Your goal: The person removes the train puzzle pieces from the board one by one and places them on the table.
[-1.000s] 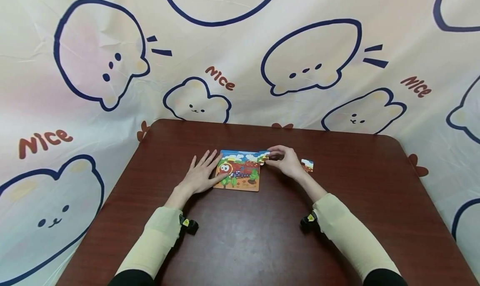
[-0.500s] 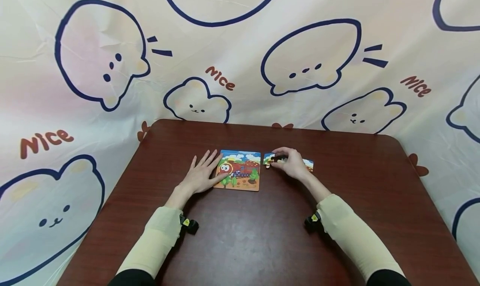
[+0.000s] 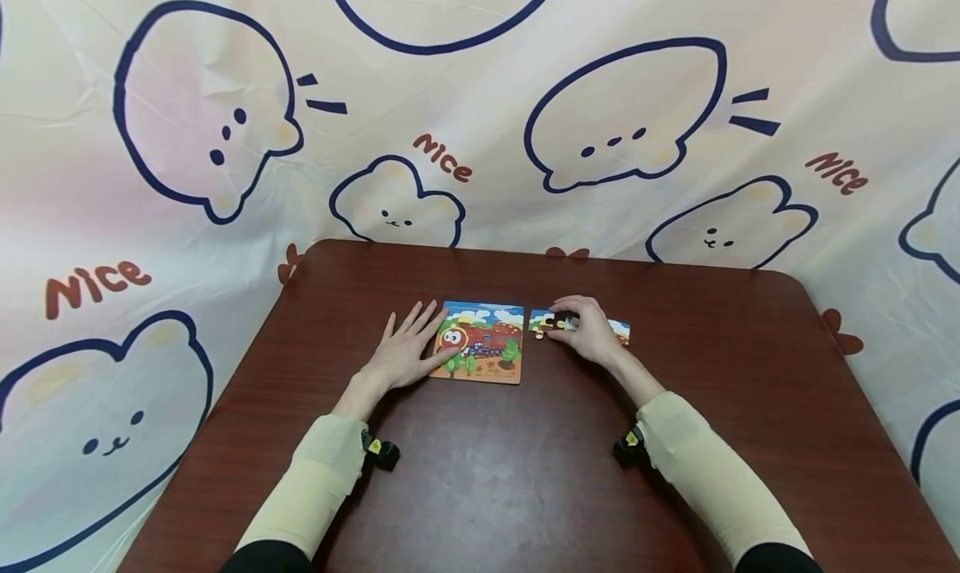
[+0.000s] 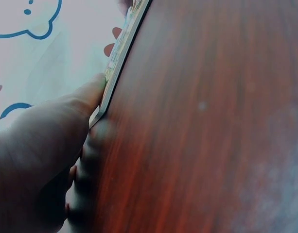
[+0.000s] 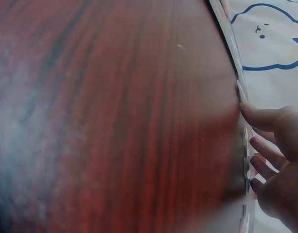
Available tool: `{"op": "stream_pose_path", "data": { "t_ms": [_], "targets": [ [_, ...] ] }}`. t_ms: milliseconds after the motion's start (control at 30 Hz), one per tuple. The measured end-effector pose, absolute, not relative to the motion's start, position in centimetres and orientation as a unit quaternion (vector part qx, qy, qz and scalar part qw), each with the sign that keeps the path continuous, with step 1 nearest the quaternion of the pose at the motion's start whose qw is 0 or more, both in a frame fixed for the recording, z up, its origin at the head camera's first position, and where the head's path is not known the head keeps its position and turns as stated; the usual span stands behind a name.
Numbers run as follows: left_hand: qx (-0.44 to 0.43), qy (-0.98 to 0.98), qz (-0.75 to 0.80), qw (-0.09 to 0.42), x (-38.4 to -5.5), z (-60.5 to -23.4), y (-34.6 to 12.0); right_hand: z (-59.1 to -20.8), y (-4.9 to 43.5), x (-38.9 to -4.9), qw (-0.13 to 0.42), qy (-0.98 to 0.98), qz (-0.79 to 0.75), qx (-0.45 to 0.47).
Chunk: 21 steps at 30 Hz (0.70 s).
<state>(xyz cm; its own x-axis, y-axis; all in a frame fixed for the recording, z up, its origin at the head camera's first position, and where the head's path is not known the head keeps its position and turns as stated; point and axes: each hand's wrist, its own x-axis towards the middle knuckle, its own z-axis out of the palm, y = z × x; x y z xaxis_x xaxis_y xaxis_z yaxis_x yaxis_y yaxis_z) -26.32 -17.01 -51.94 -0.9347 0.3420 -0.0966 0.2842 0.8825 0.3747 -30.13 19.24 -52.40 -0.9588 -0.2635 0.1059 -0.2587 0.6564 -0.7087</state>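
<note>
A picture puzzle with a red train and cactus scene lies flat on the table in the head view. My left hand rests with spread fingers over its left edge, thumb on the picture. Just right of the puzzle, a small gap away, lies a puzzle piece with sky and cloud print. My right hand pinches this piece at its right side between thumb and forefinger. More puzzle pieces lie beneath and beyond that hand, partly hidden. In the right wrist view the thumb touches a thin piece edge.
The brown wooden table extends around both hands. A pale cloth backdrop with cartoon outlines hangs behind it. Each wrist wears a small black camera, one at the left wrist and another at the right wrist.
My right hand has drawn the puzzle piece rightward off the puzzle's upper right corner onto the table beside it, then stayed nearly still. The left hand keeps its place.
</note>
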Motion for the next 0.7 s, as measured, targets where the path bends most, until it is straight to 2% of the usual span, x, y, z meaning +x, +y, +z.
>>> {"op": "stream_pose_path", "data": {
  "t_ms": [700],
  "targets": [
    [0.164, 0.967, 0.177, 0.083, -26.36, -51.92, -16.94, -52.80, 20.07, -30.31, -0.003, 0.915, -0.376, -0.145]
  ]
}}
